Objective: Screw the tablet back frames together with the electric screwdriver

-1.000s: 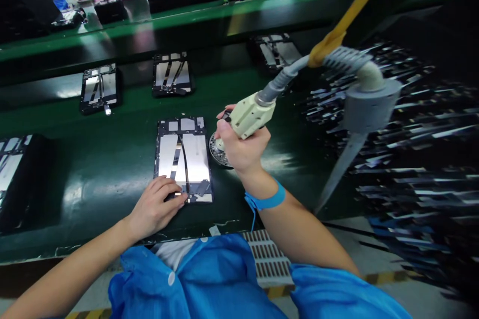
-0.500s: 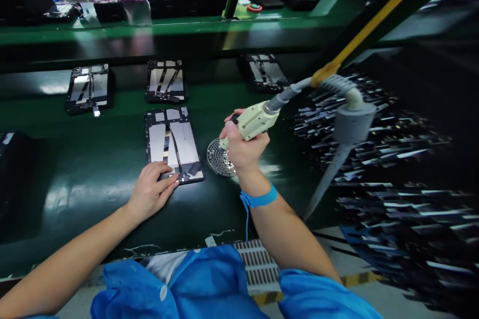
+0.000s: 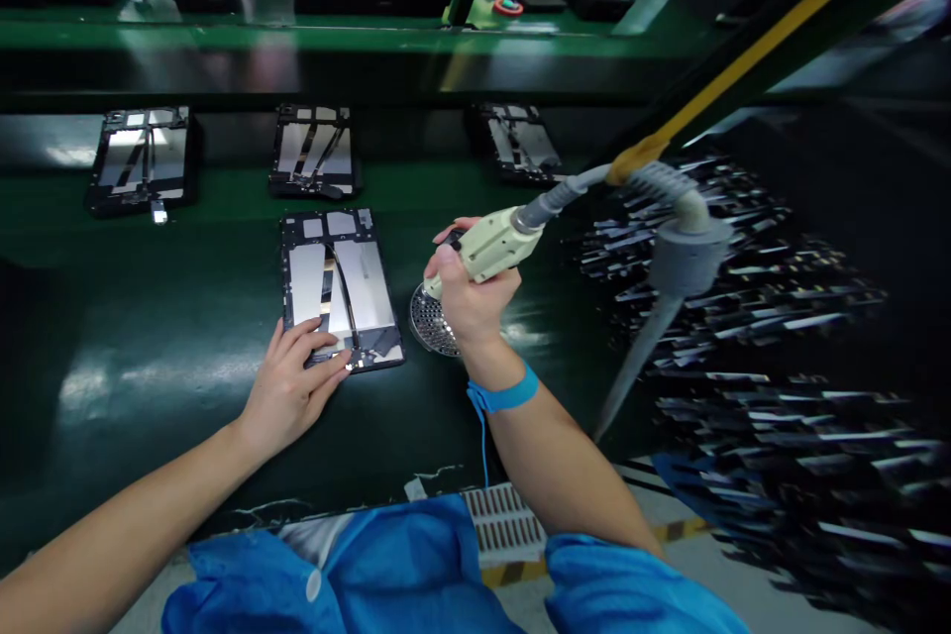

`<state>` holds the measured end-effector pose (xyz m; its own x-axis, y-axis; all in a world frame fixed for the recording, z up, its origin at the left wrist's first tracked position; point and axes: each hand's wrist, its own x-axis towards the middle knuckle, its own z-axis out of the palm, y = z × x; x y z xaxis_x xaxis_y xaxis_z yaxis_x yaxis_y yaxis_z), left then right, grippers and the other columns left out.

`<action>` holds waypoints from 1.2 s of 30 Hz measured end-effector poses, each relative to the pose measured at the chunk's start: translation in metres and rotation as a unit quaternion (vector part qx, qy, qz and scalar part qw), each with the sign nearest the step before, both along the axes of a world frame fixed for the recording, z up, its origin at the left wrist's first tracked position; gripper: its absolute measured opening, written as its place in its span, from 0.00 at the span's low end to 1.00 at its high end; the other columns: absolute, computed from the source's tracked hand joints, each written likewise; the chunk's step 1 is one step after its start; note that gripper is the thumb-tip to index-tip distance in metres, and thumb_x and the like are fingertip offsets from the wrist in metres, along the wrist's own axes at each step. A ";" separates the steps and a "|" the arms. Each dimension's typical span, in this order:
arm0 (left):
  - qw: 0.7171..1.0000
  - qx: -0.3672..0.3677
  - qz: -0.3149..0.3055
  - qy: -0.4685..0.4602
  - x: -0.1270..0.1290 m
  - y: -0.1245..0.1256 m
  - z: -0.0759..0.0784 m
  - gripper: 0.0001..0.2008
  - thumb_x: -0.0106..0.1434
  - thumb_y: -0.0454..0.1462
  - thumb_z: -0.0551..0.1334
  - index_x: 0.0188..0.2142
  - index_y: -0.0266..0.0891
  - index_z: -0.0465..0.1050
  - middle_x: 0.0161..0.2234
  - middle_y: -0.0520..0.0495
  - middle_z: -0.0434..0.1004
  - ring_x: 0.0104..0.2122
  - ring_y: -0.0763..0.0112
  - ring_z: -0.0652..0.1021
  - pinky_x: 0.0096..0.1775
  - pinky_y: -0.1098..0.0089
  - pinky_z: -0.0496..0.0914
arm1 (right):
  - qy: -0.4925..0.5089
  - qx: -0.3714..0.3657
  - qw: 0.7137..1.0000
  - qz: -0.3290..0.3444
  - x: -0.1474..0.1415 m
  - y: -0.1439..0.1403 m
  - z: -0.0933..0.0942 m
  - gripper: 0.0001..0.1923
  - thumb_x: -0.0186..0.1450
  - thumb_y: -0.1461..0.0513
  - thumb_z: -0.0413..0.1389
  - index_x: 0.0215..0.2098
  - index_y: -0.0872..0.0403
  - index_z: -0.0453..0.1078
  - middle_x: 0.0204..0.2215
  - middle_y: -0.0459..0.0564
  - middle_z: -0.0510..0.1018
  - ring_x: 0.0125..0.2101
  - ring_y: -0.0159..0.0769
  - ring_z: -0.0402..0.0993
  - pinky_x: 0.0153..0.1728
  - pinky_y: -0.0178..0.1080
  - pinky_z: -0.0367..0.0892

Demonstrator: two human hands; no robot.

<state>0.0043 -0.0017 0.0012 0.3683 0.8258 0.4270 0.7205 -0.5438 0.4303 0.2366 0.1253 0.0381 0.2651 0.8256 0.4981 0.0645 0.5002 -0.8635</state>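
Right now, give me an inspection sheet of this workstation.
Surface: glossy dark green bench, reflections on it.
Job's things: opened black tablet chassis with silver plates; cream electric screwdriver; round perforated metal screw dish.
Clutter: three more opened tablets behind.
Hands: left hand rests on the chassis's near edge; right hand grips the screwdriver over the dish.
Cables: grey hose from the screwdriver; blue wrist strap with cord.
Surroundings: other people at a far bench.

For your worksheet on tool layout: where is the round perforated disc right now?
In the head view, the disc lies on the green belt, just right of the opened tablet, partly hidden under the right hand holding the screwdriver.
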 end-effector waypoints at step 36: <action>1.000 -0.007 0.005 -0.025 0.002 0.012 -0.003 0.10 0.72 0.34 0.62 0.47 0.47 0.82 0.53 0.43 0.78 0.62 0.52 0.72 0.64 0.39 0.60 | -0.027 -0.039 0.973 0.225 -0.050 -0.070 0.019 0.15 0.62 0.60 0.64 0.47 0.48 0.71 0.35 0.47 0.77 0.34 0.37 0.80 0.37 0.43 0.80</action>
<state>0.0067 0.0101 -0.0015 0.3383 0.8352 0.4336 0.7028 -0.5307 0.4738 0.1870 0.0549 0.0569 -0.1563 0.8880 0.4325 -0.1001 0.4214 -0.9014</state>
